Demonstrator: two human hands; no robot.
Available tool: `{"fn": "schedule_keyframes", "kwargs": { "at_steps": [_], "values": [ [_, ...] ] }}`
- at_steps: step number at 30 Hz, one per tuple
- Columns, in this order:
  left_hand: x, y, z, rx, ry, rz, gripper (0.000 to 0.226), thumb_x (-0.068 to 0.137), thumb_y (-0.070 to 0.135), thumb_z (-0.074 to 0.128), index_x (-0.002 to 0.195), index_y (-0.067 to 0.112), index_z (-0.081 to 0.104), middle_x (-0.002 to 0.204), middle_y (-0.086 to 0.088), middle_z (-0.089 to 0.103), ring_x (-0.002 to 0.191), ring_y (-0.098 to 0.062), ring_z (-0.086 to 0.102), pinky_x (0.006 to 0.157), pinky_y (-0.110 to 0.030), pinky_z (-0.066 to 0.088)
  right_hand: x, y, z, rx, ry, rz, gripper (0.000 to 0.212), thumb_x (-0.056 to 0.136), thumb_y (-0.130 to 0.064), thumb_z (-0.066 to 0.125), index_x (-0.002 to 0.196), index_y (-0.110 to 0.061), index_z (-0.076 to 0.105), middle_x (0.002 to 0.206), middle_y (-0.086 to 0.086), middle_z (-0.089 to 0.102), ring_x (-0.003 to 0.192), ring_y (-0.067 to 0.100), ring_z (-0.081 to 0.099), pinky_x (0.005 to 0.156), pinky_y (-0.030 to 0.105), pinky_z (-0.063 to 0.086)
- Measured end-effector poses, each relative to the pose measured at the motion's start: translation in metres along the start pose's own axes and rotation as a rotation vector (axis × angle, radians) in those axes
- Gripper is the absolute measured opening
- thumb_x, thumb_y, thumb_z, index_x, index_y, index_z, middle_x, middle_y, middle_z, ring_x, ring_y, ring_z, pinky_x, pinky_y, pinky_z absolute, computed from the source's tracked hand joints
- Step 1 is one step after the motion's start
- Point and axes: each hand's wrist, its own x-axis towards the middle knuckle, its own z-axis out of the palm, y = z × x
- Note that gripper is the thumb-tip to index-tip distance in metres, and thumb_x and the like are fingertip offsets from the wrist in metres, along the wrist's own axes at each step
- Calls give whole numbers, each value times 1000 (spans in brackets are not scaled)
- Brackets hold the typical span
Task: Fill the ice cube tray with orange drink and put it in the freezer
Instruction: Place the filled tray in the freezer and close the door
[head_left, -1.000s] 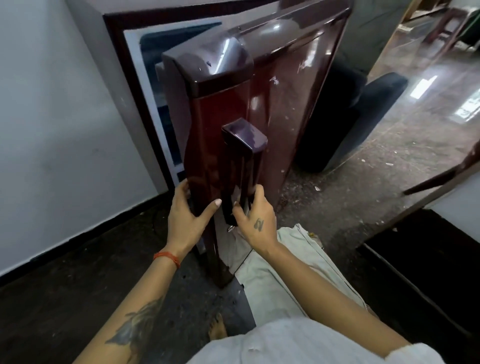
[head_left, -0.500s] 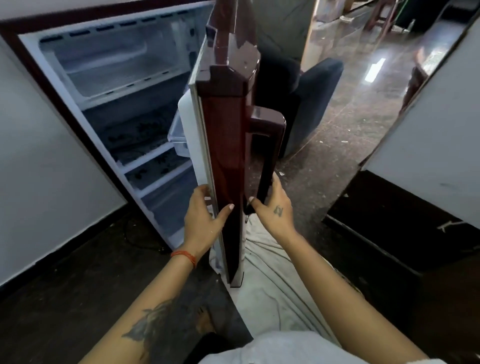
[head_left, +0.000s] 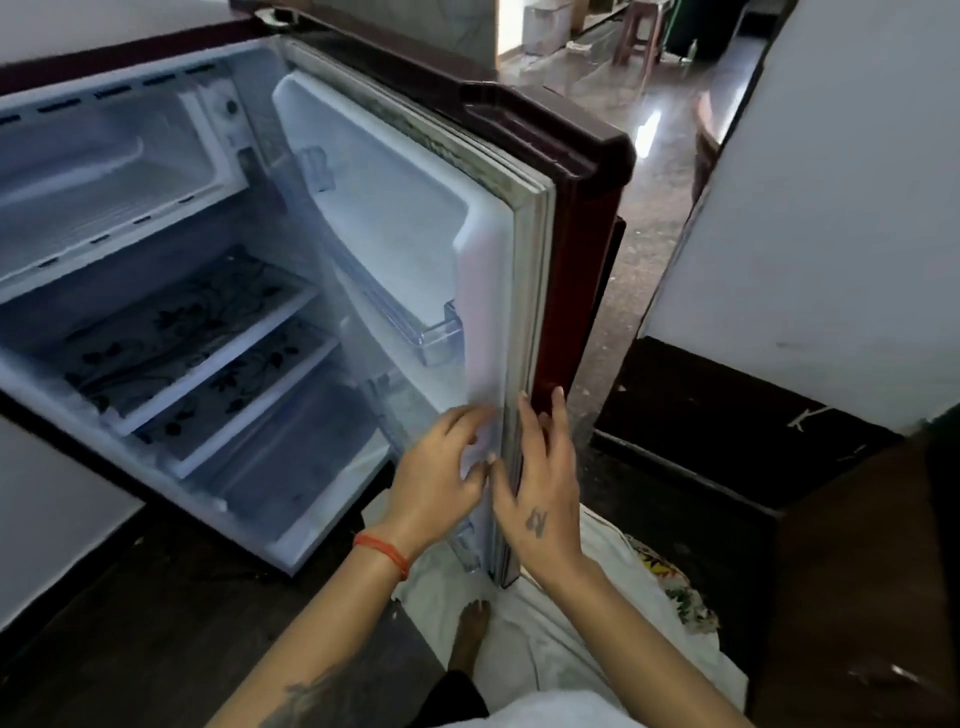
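The ice cube tray shows nowhere in view. The freezer compartment (head_left: 98, 171) sits at the top of the open fridge (head_left: 332, 540) — only bare white walls show inside it, and the two patterned shelves (head_left: 171, 332) below carry nothing visible. The fridge door (head_left: 566, 270) stands wide, its clear door bin (head_left: 441, 340) seemingly empty. The left hand (head_left: 441, 478) touches the door's inner edge with loosely bent fingers; the right hand (head_left: 540, 493) rests flat on the outer edge — neither grips anything.
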Motion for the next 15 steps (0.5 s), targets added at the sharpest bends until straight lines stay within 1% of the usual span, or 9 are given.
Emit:
{"fn": "schedule_keyframes", "kwargs": {
  "at_steps": [1, 3, 4, 6, 8, 10, 11, 13, 15],
  "values": [
    [9, 2, 0, 53, 106, 72, 47, 80, 7, 61, 125, 17, 57, 122, -3, 58, 101, -18, 61, 82, -27, 52, 7, 9, 0, -23, 29, 14, 68, 87, -19, 59, 146, -20, 25, 157, 12, 9, 139, 26, 27, 104, 24, 26],
    [27, -1, 1, 139, 303, 176, 44, 79, 8, 64, 122, 15, 54, 119, -7, 52, 101, -21, 54, 88, -26, 45, 22, 24, -1, -37, 70, 52, 73, 87, -20, 61, 147, -22, 18, 158, 8, 5, 140, 24, 23, 102, 25, 28],
    [38, -3, 2, 185, 375, 206, 47, 79, 10, 65, 123, 16, 50, 123, -8, 47, 105, -24, 50, 91, -31, 41, 30, 31, -2, -39, 83, 65, 77, 87, -20, 61, 148, -22, 14, 158, 5, 1, 141, 20, 19, 102, 24, 27],
    [62, -12, 7, 267, 435, 218, 56, 79, 17, 64, 129, 17, 40, 134, -10, 35, 122, -32, 40, 100, -47, 35, 49, 43, -3, -42, 84, 101, 83, 87, -18, 60, 149, -22, 5, 157, 1, -7, 143, 15, 10, 106, 25, 25],
    [88, -20, 13, 317, 392, 206, 67, 82, 25, 61, 140, 19, 28, 147, -11, 22, 140, -39, 19, 111, -58, 22, 68, 55, -2, -40, 84, 163, 87, 85, -14, 60, 148, -21, 0, 155, -1, -11, 145, 20, 7, 111, 30, 24],
    [115, -26, 19, 347, 316, 195, 80, 83, 31, 61, 147, 20, 14, 154, -12, 12, 144, -41, -1, 116, -59, 3, 86, 64, 0, -32, 96, 224, 85, 85, -13, 59, 149, -20, 2, 156, 1, -9, 146, 23, 6, 113, 32, 24],
    [128, -29, 22, 361, 290, 200, 84, 83, 33, 62, 148, 21, 9, 156, -12, 9, 144, -39, -7, 115, -59, -2, 94, 66, 2, -27, 96, 238, 84, 86, -13, 58, 148, -22, 3, 157, 2, -6, 146, 19, 4, 114, 31, 23],
    [150, -32, 26, 386, 261, 240, 89, 83, 34, 62, 150, 23, 4, 157, -10, 8, 144, -35, -14, 114, -60, -7, 110, 69, 5, 27, 76, 249, 82, 87, -15, 58, 145, -29, 2, 157, 2, 2, 143, 10, 5, 115, 25, 19],
    [170, -32, 30, 426, 244, 291, 91, 83, 33, 60, 151, 26, 1, 156, -8, 10, 144, -32, -17, 113, -61, -8, 133, 76, 7, 103, 42, 268, 80, 86, -18, 57, 149, -25, 8, 157, 4, 17, 144, 13, 18, 117, 32, 25]
  ]
}}
